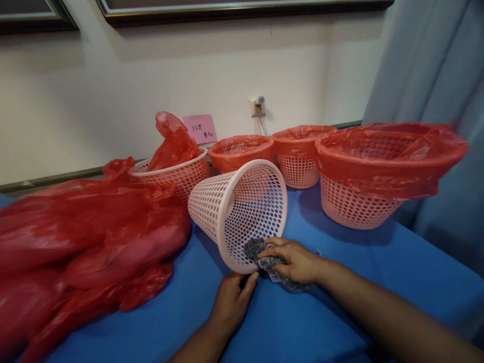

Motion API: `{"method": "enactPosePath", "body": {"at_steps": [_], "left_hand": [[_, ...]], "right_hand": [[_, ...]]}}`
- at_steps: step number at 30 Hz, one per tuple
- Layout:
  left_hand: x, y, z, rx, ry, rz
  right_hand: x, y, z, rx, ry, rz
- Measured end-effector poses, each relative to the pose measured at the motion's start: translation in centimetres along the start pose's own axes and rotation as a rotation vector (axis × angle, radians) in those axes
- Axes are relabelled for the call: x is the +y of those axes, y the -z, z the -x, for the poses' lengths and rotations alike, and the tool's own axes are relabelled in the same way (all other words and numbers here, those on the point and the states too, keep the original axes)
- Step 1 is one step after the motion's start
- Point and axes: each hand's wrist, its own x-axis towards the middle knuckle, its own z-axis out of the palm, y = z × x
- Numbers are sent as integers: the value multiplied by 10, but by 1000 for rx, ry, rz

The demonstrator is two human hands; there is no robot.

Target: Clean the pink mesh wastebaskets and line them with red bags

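Observation:
A white perforated plastic wastebasket [223, 201] lies tilted on its side, its round mouth facing me and to the right. My left hand [232, 297] is closed at the lower rim, thumb in front; the other fingers are partly hidden under it. In my right hand [297, 259] is a crumpled dark grey cloth [272, 264], pinched under the fingers. Part of the cloth reaches the inside of the lower rim, and the rest hangs down over the blue tabletop [287, 322].
Three baskets lined with red bags, the right one [359, 206] largest, stand behind. A white basket [177, 179] holding a red bag stands at the back left. Red plastic bags [94, 242] are heaped on the left. A pink card [199, 129] leans on the wall near a socket [257, 107].

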Motion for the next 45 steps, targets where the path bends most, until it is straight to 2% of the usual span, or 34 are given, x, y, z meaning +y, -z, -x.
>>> {"method": "enactPosePath", "body": {"at_steps": [3, 7, 9, 11, 12, 15, 17, 19, 21, 24, 29, 32, 33, 35, 38, 40, 41, 43, 45], "left_hand": [[-1, 4, 0, 66, -7, -14], [7, 12, 4, 206, -74, -37], [11, 14, 5, 256, -101, -34], [14, 15, 5, 290, -111, -25], [15, 15, 4, 299, -114, -18], [16, 16, 4, 333, -126, 12], [16, 18, 5, 368, -135, 31], [16, 20, 6, 393, -128, 39], [15, 21, 7, 373, -110, 35], [11, 17, 9, 288, -78, 23], [-1, 6, 10, 137, -26, -28], [-1, 6, 10, 32, -49, -31], [1, 7, 10, 40, -66, -25], [6, 13, 10, 129, -109, -12], [11, 21, 11, 333, -163, 8], [12, 23, 11, 411, -171, 32], [12, 23, 11, 409, -162, 44], [9, 20, 10, 314, -119, 59], [6, 14, 8, 126, -68, 47]], "right_hand": [[5, 9, -2, -7, -99, 230], [22, 35, -8, 151, -410, 538], [23, 41, -9, 191, -494, 622], [17, 36, -7, 150, -459, 619], [11, 30, -6, 111, -385, 560], [-3, 7, -1, 38, -72, 223], [-4, -4, 0, 38, 46, -24], [4, -9, -3, 47, 39, -204], [16, -8, -7, 69, -42, -265], [28, -5, -10, 111, -132, -235], [23, -13, -6, 55, -13, -273], [20, -12, -5, 14, 8, -207], [20, -9, -6, 10, 9, -141], [24, 3, -9, 50, -51, 78], [30, 23, -13, 185, -274, 448], [29, 28, -13, 220, -344, 533], [26, 27, -12, 209, -334, 529], [15, 18, -8, 154, -261, 480], [4, 4, -4, 103, -142, 339]]}}
